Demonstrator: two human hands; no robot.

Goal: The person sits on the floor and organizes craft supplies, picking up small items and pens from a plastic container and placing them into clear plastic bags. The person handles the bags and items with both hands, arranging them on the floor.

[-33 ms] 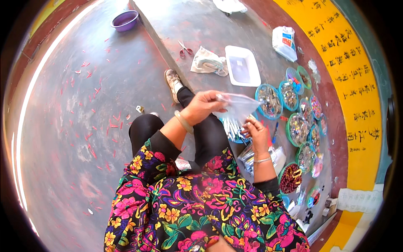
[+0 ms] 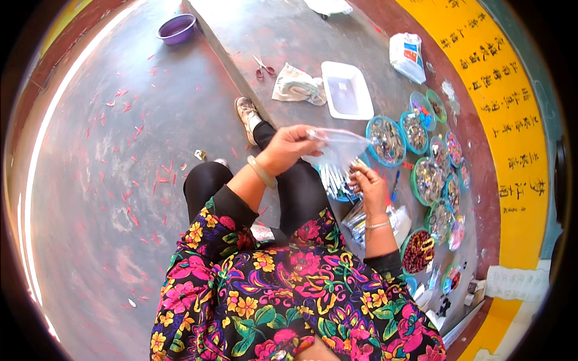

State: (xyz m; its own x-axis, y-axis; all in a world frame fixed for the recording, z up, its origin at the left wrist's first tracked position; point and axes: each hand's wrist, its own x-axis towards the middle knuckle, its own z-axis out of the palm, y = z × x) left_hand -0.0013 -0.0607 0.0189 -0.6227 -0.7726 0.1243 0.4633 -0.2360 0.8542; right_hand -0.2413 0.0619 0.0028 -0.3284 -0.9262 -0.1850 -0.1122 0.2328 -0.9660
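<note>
Seated on the floor (image 2: 90, 198), a person holds a clear bag (image 2: 337, 150) up over the knees. The left hand (image 2: 289, 147) pinches the bag's top edge, wrist bent, forearm raised. The right hand (image 2: 367, 183) has its grip closed on the bag's lower corner, beside round trays (image 2: 385, 141) of small items. No change can be read from this single moment.

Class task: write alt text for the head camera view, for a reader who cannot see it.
A seated person in a floral top holds a clear plastic bag open with the left hand while the right hand meets its lower edge. Round blue and green trays of small items line the floor to their right, beside a white tray.
</note>
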